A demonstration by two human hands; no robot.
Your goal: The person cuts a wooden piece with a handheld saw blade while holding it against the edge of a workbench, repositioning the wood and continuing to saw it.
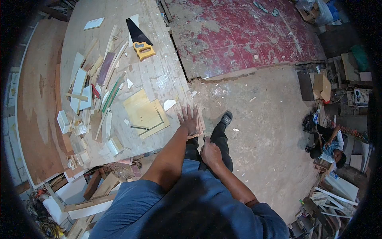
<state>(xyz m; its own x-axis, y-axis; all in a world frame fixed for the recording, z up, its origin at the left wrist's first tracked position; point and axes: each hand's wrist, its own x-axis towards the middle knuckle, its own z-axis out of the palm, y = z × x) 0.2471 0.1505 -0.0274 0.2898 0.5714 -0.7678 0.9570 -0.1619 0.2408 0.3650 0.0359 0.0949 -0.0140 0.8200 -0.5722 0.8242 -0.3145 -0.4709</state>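
My left hand [189,122] lies flat with its fingers spread, pressing on a thin wooden piece [200,118] at the right edge of the worktable [153,77]. Just nearer to me, my right hand [211,153] is closed around the dark handle of a thin-bladed tool [204,130]. Its blade shows almost edge-on as a narrow line beside the table edge, so its exact kind cannot be told. Left of my left hand are a white offcut [169,104] and pale plywood pieces [140,106], with a dark pen [139,128] and a thin dark strip [158,118] on them.
A handsaw [142,48] with a yellow handle lies farther up the table. Wood strips and offcuts [106,67] cover its left part. Right of the table is a dusty floor [258,139], with a worn red surface [242,36] beyond. Another person [332,145] sits at the right.
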